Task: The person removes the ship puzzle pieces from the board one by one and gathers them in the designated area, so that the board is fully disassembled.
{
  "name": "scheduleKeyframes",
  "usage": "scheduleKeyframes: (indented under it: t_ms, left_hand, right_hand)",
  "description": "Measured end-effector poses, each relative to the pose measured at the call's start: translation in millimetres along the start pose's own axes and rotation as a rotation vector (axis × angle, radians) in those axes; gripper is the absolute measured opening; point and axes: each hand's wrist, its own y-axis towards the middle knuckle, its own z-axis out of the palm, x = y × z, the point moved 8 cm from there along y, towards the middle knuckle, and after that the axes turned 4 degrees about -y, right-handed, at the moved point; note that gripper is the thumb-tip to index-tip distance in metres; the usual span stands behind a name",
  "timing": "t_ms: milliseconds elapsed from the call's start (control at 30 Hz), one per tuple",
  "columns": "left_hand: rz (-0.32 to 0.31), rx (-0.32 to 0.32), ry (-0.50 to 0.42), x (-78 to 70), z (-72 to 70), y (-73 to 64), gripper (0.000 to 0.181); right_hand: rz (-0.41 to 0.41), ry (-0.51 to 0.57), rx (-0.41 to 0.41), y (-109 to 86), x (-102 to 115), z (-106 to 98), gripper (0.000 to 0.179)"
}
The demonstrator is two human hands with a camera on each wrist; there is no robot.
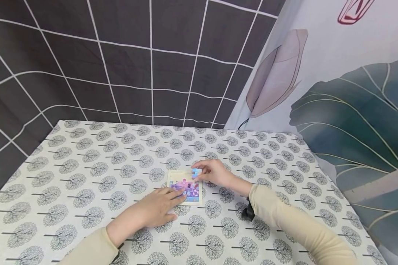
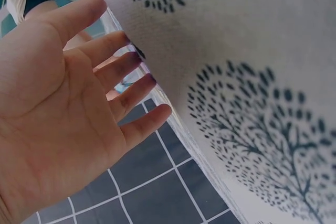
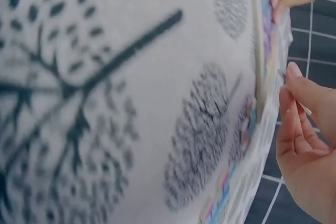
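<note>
A small jigsaw puzzle in a pale square tray (image 1: 201, 200) lies on the table, its lower part filled with pink, purple and blue pieces. My left hand (image 1: 160, 207) rests its fairly straight fingertips on the filled pieces at the tray's left side. In the left wrist view the fingers (image 2: 131, 95) are spread and the palm shows bare. Above the tray's upper right corner my right hand (image 1: 215, 173) pinches a light blue puzzle piece (image 1: 195, 173) between thumb and fingers. From the right wrist, that hand (image 3: 307, 124) appears with fingertips meeting just past the tray (image 3: 259, 51).
A white cloth with grey tree prints (image 1: 112, 173) covers the table. Flat coloured pieces (image 3: 223, 192) lie near the right hand in the right wrist view. Behind the table hangs a dark curtain with white grid lines (image 1: 126, 66); a leaf-patterned curtain (image 1: 351, 129) hangs at right.
</note>
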Motion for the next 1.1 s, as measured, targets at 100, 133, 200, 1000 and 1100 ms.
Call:
scheduleKeyframes:
  t_ms: [100,133,200,1000,1100]
  left_hand:
    - [-0.001,0.003,-0.001,1.2,0.6,-0.1,0.059]
    - [-0.003,0.005,-0.004,1.5,0.7,-0.4,0.059]
    - [-0.01,0.01,-0.012,2.0,0.7,-0.8,0.059]
    - [-0.014,0.056,-0.011,-3.1,-4.3,5.3,0.053]
    - [-0.013,0.054,-0.006,-2.4,-3.9,5.0,0.053]
  right_hand:
    - [0.025,0.0,-0.012,-1.3,-3,-7,0.042]
    - [0.038,-0.002,-0.01,-1.9,-4,-8,0.041]
    - [0.04,0.003,-0.003,-3.7,-5,-10,0.041]
    - [0.153,0.003,0.006,-58.8,-43,-42,0.042]
    - [0.162,-0.019,-0.005,-62.7,-46,-46,0.041]
